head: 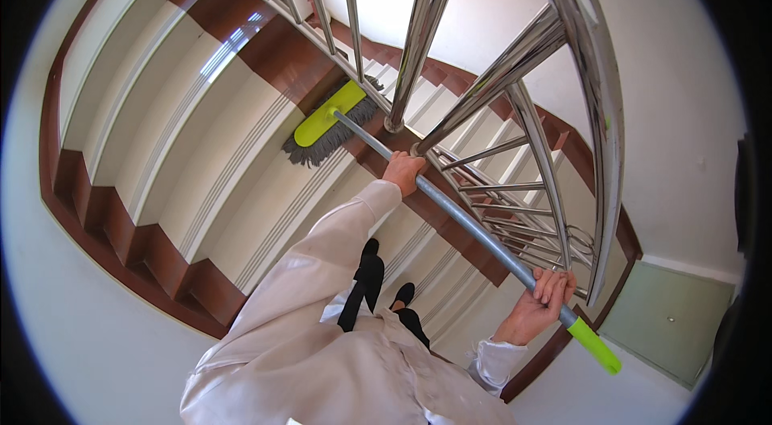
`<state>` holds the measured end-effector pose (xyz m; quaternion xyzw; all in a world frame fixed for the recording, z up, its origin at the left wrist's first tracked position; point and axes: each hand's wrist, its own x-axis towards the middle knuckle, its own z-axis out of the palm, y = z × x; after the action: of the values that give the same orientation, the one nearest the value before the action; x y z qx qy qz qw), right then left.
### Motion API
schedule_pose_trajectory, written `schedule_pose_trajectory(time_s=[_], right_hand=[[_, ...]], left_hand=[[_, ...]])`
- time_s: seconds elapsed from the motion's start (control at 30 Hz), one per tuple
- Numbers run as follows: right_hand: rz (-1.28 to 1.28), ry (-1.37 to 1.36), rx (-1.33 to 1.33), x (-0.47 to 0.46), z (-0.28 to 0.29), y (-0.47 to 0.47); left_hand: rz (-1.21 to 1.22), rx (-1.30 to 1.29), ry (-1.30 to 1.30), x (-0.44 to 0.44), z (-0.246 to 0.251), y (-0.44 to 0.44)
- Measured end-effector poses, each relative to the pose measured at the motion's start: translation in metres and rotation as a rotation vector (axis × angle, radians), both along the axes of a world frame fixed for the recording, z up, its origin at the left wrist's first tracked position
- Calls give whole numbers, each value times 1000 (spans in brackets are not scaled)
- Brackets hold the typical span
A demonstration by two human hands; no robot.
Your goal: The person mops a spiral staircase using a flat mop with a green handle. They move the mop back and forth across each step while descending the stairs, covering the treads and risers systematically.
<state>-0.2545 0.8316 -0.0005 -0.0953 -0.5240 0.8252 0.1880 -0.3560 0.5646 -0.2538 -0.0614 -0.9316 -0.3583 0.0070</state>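
A dust mop lies across the stair treads, its lime-green head (pixel 330 113) ringed by a grey fringe (pixel 329 149). The head rests on a step and the brown border strip, close against the railing's foot. My left hand (pixel 404 172) is wrapped around the grey metal pole (pixel 467 226) partway along, near the base of the railing posts. Farther back, my right hand (pixel 538 305) grips the same pole just ahead of its lime-green end grip (pixel 594 345).
A stainless steel railing (pixel 491 75) stands to the right, with another flight (pixel 488 138) beyond it. Cream steps (pixel 241 123) with grooved edges and brown skirting (pixel 151 250) climb at left. My black shoes (pixel 404 293) are on the stairs. A greenish wall panel (pixel 666 319) sits at lower right.
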Motion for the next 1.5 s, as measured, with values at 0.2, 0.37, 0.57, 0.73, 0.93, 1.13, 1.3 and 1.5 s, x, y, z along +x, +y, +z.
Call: schedule_pose_trajectory(time_s=[0.2,0.37,0.57,0.73,0.93,1.13,1.3,1.5], right_hand=[[2,60,-28,9,-38,32],[51,68,-72,27,-84,79],[28,37,-65,78,-93,115],[2,-5,-58,88,-70,127],[245,-102,-174,120,-80,117],[179,-135,-216,136,-87,135],[129,75,-75,124,-57,156],[209,229,-5,122,-39,159]], left_hand=[[79,-38,15,8,-9,27],[107,-123,150,10,-41,55],[53,-117,223,33,-44,92],[140,-46,141,88,-35,107],[313,-119,70,201,-42,64],[270,-126,46,208,-37,82],[293,-15,303,137,-27,135],[303,136,299,160,-3,146]])
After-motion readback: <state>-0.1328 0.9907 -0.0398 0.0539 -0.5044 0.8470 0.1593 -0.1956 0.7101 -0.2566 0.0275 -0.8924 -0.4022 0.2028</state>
